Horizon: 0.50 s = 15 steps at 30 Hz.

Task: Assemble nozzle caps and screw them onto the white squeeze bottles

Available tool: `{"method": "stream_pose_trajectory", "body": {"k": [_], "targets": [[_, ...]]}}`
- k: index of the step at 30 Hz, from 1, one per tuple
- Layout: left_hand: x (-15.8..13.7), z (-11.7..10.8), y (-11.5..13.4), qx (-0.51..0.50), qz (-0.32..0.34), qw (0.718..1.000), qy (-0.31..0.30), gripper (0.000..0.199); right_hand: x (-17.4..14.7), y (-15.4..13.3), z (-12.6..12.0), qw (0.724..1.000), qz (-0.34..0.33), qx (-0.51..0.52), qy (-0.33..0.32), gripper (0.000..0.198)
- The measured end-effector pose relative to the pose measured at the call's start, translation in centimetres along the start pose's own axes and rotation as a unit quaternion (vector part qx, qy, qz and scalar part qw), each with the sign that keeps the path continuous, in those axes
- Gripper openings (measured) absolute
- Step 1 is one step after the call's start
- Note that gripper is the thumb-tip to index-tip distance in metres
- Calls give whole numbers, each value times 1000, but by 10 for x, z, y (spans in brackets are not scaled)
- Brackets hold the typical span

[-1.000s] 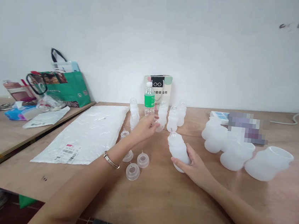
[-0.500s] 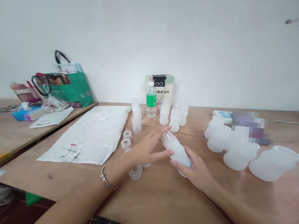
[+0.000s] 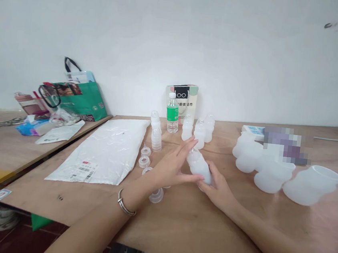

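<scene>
A frosted white baby bottle [image 3: 200, 169] with a clear cap leans up and to the left in my right hand [image 3: 219, 187]. That hand is wrapped round its lower right side. On the other side, my left hand [image 3: 172, 167] has its fingers stretched out by the cap and its thumb spread across the lower body, touching or very close to it. Beneath my left wrist lie several clear ring collars [image 3: 144, 162], partly hidden by the arm. Several capped bottles [image 3: 209, 129] stand behind my hands. To the left, clear bottle caps [image 3: 156, 139] are lined up.
Several uncapped frosted bottles [image 3: 304, 187] stand at the right. A white mailing bag [image 3: 100, 147] covers the left part of the table [image 3: 194, 233]. At the back are a water bottle [image 3: 172, 117] and a paper bag [image 3: 192, 94]. A green bag [image 3: 90, 102] sits on the adjoining table.
The fingers of my left hand have straightened upward near the cap. The baby bottle, still in my right hand, is more upright. The view has shifted slightly.
</scene>
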<state>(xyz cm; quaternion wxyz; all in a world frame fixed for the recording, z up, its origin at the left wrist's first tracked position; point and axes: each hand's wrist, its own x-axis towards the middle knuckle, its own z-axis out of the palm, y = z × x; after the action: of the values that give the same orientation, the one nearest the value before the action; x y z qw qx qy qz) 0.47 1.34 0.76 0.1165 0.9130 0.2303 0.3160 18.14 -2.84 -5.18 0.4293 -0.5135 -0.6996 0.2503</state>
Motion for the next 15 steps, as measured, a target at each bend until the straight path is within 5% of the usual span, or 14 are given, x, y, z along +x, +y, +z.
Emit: {"method": "stream_pose_trajectory", "body": {"k": [7,12,15], "targets": [[-2,3,3,21,-53,998,16,73,30,43,-3,977,88,-64,181,52],[-6,-3,4,14,-47,999,23,60,66,65,-9,965,131,-94,205,57],[-9,-8,2,2,-27,997,75,44,89,70,-8,956,156,-120,218,54]]}}
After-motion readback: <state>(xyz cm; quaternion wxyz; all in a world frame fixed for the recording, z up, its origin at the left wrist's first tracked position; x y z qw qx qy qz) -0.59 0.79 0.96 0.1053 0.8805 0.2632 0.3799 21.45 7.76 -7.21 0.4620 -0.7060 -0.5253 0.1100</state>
